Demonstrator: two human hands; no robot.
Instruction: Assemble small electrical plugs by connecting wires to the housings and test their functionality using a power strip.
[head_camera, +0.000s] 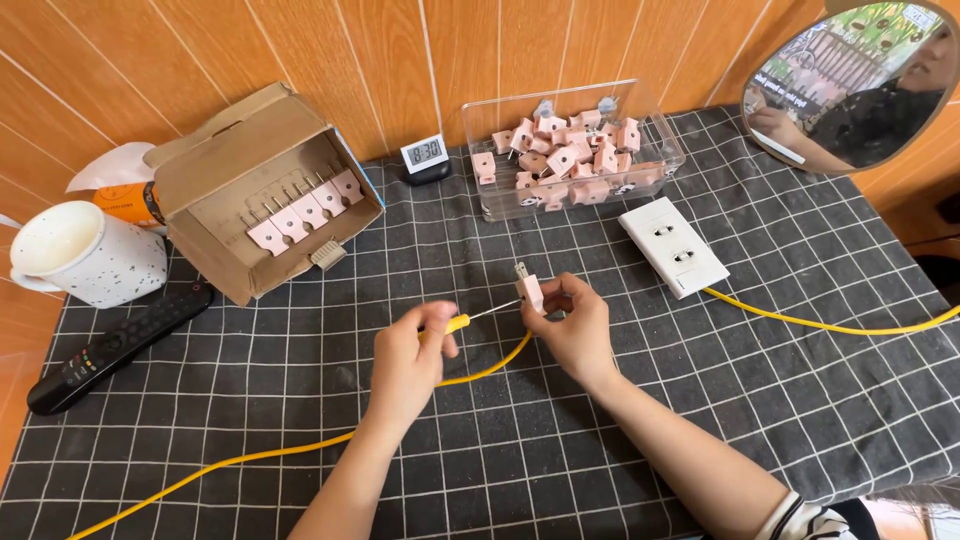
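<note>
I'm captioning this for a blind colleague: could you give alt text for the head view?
The left hand holds a yellow-handled screwdriver to a pink plug gripped by the right hand, over a yellow cable on a checked cloth. Behind stand a clear box of pink plugs and a white socket.

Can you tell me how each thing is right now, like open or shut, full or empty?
left hand: gripping yellow screwdriver
right hand: holding pink plug
cardboard box: open, on its side
clear bin: open, holds plugs
white socket: nothing plugged in
</note>
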